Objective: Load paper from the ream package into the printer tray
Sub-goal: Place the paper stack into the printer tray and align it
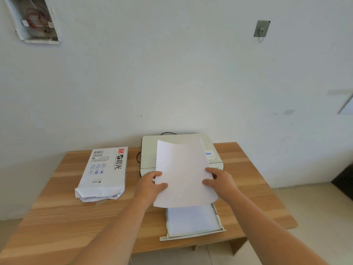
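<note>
We hold a thin sheaf of paper [183,173] above the printer [177,150], its near edge hanging over the pulled-out tray [219,222], which already shows white sheets inside. To do this step well, we judge that the sheaf should be squared at its edges, lowered flat between the tray's side guides, and slid toward the printer without letting the drooping far corner fold. The left hand [150,186] keeps its grip pressed together on the sheaf's left edge, thumb on top and fingers beneath. The right hand [219,181] does likewise on the right edge, thumb lying across the top face. Both grips pinch paper alone; neither touches the tray. The ream package [104,173] lies to the left of the printer on the bench [57,207], its near end torn open and crumpled.
</note>
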### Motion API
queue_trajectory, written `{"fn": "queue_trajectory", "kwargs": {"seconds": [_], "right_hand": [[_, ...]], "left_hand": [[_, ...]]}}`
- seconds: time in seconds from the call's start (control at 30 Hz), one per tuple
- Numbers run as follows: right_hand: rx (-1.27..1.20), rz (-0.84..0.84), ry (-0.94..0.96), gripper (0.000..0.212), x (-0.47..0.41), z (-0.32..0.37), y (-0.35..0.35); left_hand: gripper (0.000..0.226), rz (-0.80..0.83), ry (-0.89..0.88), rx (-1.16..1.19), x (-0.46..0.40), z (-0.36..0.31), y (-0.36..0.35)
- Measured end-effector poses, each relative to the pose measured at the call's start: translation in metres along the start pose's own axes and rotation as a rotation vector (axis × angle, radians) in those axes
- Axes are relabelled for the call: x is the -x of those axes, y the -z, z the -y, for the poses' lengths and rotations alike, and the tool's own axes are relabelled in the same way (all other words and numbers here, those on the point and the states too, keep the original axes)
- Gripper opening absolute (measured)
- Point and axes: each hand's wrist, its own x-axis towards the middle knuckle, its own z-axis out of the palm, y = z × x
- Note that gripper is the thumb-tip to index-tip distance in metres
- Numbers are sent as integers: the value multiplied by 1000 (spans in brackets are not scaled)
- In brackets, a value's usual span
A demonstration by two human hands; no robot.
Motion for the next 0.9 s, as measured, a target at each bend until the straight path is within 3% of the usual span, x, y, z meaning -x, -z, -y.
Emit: {"fn": "queue_trajectory", "kwargs": {"seconds": [0.33, 0.9], "right_hand": [[-119, 22, -70, 52, -20, -25, 5], [-297, 238, -100, 50, -73, -68, 38]], "left_hand": [[44, 30, 71, 68, -1, 6, -24], [47, -26, 269, 127, 5, -10, -71]]}}
